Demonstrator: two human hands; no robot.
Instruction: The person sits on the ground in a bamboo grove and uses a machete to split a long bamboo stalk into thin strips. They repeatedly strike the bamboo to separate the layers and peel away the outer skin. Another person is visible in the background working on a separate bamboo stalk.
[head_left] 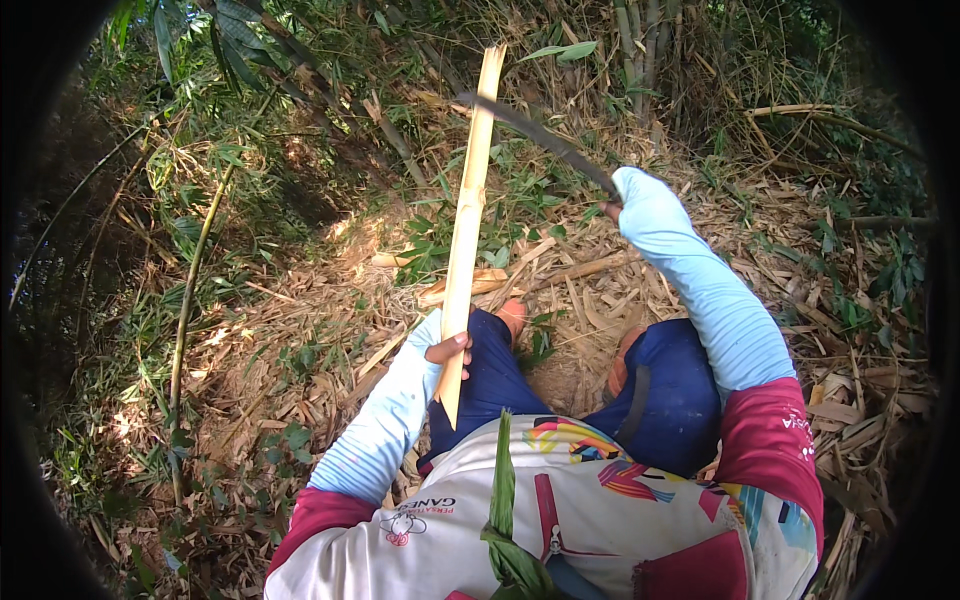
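Note:
A long split piece of bamboo (466, 225), pale on its inner side, stands tilted away from me. Its upper end is jagged and its lower end tapers to a point. My left hand (450, 352) is closed around it near that lower end, thumb across the pale face. In my right hand (625, 200), at the end of a light blue sleeve, is a machete (548, 139) with a dark, slightly curved blade. The blade's tip meets or overlaps the bamboo near its top; I cannot tell whether they touch. The sleeve hides most of the machete's handle.
Dry leaves and bamboo husks (590, 300) litter the ground around my feet. A thin upright stem (195, 270) rises at the left. Bamboo stalks (645, 50) and dense foliage stand at the back. A green leaf (503, 490) lies against my shirt.

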